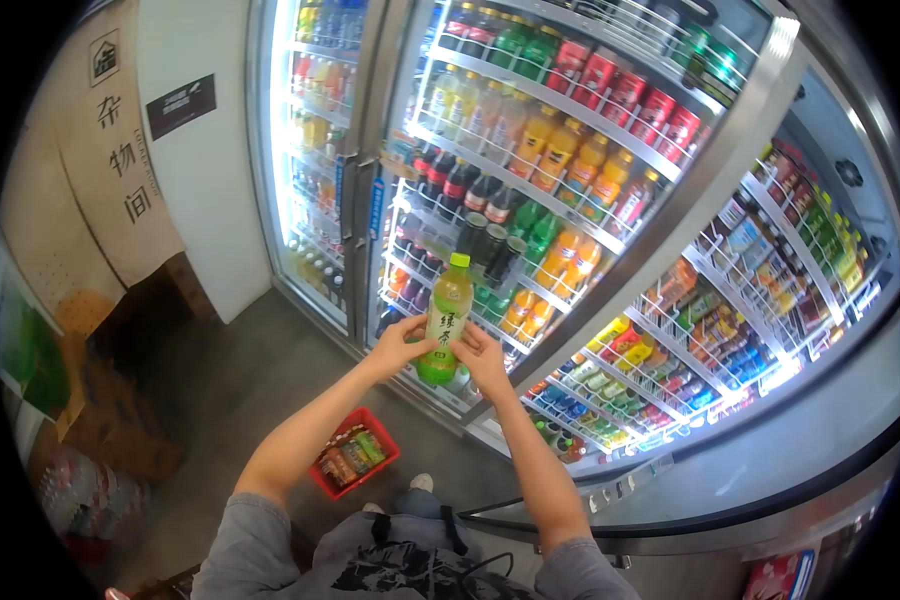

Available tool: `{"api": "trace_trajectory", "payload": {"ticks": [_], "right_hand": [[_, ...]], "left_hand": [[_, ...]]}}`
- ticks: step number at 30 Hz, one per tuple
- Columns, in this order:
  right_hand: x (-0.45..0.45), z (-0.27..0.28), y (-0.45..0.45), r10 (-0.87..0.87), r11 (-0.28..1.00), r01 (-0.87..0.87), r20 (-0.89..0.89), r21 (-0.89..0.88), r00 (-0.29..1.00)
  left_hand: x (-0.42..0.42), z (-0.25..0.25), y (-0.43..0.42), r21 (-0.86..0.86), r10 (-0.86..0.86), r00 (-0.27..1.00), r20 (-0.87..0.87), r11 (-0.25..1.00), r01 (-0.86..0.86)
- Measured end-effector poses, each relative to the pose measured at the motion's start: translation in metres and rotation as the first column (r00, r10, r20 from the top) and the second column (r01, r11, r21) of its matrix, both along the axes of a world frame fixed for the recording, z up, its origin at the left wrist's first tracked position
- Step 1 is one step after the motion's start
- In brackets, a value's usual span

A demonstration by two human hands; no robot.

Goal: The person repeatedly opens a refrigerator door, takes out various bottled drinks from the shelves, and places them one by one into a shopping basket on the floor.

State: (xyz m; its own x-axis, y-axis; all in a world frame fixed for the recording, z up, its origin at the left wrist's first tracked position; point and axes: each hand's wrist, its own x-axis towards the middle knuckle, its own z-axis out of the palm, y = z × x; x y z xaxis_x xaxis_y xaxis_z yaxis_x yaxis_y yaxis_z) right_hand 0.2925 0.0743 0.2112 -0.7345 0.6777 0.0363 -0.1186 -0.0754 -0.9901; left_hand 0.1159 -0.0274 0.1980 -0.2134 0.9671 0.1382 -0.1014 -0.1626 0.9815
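A bottle of green tea (448, 325) with a yellow-green cap and a pale label with dark characters is held upright before me. My left hand (406, 340) grips it on one side, thumb on the label. From the other side my right hand (481, 354) closes round it, thumb also at the label. Both palms are partly hidden by the bottle. Behind the bottle stands a glass-door drinks fridge (610, 240), its shelves lined with bottles and cans. On the floor below my arms sits a red basket (392, 447) with several packaged items inside.
Another fridge door (367, 130) stands on the left, and a curved open chiller (740, 480) runs along the right. Cardboard boxes (120, 430) and wrapped bottles (85, 495) are at the lower left. A beige curtain (80, 130) hangs in a doorway.
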Motion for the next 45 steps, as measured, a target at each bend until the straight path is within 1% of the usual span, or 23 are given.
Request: {"api": "trace_trajectory", "payload": {"ticks": [7, 9, 11, 13, 15, 17, 18, 19, 20, 21, 23, 24, 25, 27, 29, 31, 33, 34, 38, 39, 41, 43, 45], "right_hand": [[-0.103, -0.045, 0.005, 0.245, 0.969, -0.243, 0.039, -0.053, 0.969], [-0.133, -0.058, 0.003, 0.325, 0.944, -0.327, -0.036, -0.049, 0.945], [-0.157, -0.068, 0.000, 0.332, 0.942, -0.325, 0.091, -0.083, 0.939], [-0.180, -0.088, -0.004, 0.401, 0.914, -0.392, 0.070, -0.107, 0.914], [-0.198, -0.102, -0.011, 0.468, 0.884, -0.465, 0.071, -0.054, 0.881], [-0.213, -0.135, -0.009, 0.532, 0.847, -0.529, 0.074, -0.057, 0.843], [-0.219, -0.147, -0.010, 0.566, 0.823, -0.567, 0.122, -0.033, 0.815], [-0.226, -0.158, -0.010, 0.596, 0.798, -0.603, 0.166, -0.011, 0.786], [-0.232, -0.170, -0.010, 0.608, 0.776, -0.630, 0.247, 0.016, 0.755], [-0.235, -0.180, -0.010, 0.631, 0.759, -0.651, 0.247, -0.002, 0.735], [-0.243, -0.200, -0.012, 0.661, 0.715, -0.699, 0.353, -0.026, 0.662], [-0.244, -0.193, -0.020, 0.688, 0.717, -0.680, 0.306, -0.153, 0.658], [-0.243, -0.195, -0.025, 0.712, 0.695, -0.696, 0.306, -0.178, 0.633], [-0.247, -0.208, -0.034, 0.757, 0.651, -0.698, 0.317, -0.298, 0.571], [-0.242, -0.259, -0.047, 0.794, 0.607, -0.692, 0.263, -0.391, 0.548], [-0.231, -0.288, -0.057, 0.822, 0.558, -0.694, 0.189, -0.455, 0.537], [-0.214, -0.310, -0.070, 0.826, 0.554, -0.657, 0.238, -0.511, 0.512], [-0.204, -0.319, -0.077, 0.828, 0.554, -0.628, 0.284, -0.547, 0.483], [-0.164, -0.375, -0.102, 0.798, 0.598, -0.579, 0.340, -0.555, 0.498], [-0.157, -0.394, -0.107, 0.802, 0.593, -0.575, 0.352, -0.563, 0.483], [-0.136, -0.435, -0.117, 0.787, 0.602, -0.544, 0.318, -0.585, 0.528], [-0.124, -0.460, -0.127, 0.783, 0.608, -0.503, 0.362, -0.614, 0.505], [-0.118, -0.485, -0.131, 0.745, 0.649, -0.463, 0.380, -0.604, 0.548]], "left_hand": [[-0.072, -0.037, -0.038, -0.082, 0.238, 0.970, 0.057, 0.969, -0.233], [-0.088, -0.049, -0.048, -0.119, 0.328, 0.928, 0.180, 0.943, -0.310], [-0.103, -0.060, -0.059, -0.147, 0.396, 0.909, 0.125, 0.914, -0.378], [-0.115, -0.088, -0.065, -0.110, 0.500, 0.862, 0.081, 0.864, -0.491], [-0.121, -0.110, -0.073, -0.148, 0.567, 0.820, 0.079, 0.820, -0.552], [-0.121, -0.123, -0.083, -0.240, 0.604, 0.787, 0.130, 0.789, -0.566], [-0.122, -0.138, -0.087, -0.289, 0.637, 0.769, 0.053, 0.747, -0.599], [-0.120, -0.149, -0.091, -0.302, 0.661, 0.748, 0.054, 0.725, -0.619], [-0.118, -0.161, -0.095, -0.313, 0.675, 0.728, 0.120, 0.722, -0.617], [-0.116, -0.170, -0.099, -0.324, 0.686, 0.704, 0.184, 0.719, -0.615], [-0.109, -0.171, -0.105, -0.374, 0.739, 0.640, 0.209, 0.665, -0.646], [-0.106, -0.179, -0.110, -0.448, 0.762, 0.597, 0.251, 0.639, -0.626], [-0.101, -0.186, -0.115, -0.520, 0.785, 0.546, 0.294, 0.610, -0.598], [-0.097, -0.208, -0.126, -0.555, 0.811, 0.529, 0.251, 0.569, -0.608], [-0.087, -0.239, -0.141, -0.518, 0.822, 0.535, 0.195, 0.550, -0.655], [-0.071, -0.265, -0.153, -0.562, 0.853, 0.472, 0.223, 0.508, -0.652], [-0.058, -0.290, -0.165, -0.615, 0.861, 0.454, 0.229, 0.489, -0.618], [-0.051, -0.296, -0.172, -0.713, 0.859, 0.469, 0.203, 0.458, -0.531], [-0.013, -0.382, -0.196, -0.696, 0.825, 0.493, 0.275, 0.525, -0.490], [-0.011, -0.393, -0.199, -0.703, 0.830, 0.479, 0.287, 0.522, -0.483], [0.003, -0.406, -0.203, -0.742, 0.833, 0.435, 0.342, 0.523, -0.419], [0.015, -0.441, -0.210, -0.741, 0.823, 0.428, 0.374, 0.542, -0.395], [0.020, -0.471, -0.211, -0.757, 0.812, 0.437, 0.387, 0.550, -0.352]]}}
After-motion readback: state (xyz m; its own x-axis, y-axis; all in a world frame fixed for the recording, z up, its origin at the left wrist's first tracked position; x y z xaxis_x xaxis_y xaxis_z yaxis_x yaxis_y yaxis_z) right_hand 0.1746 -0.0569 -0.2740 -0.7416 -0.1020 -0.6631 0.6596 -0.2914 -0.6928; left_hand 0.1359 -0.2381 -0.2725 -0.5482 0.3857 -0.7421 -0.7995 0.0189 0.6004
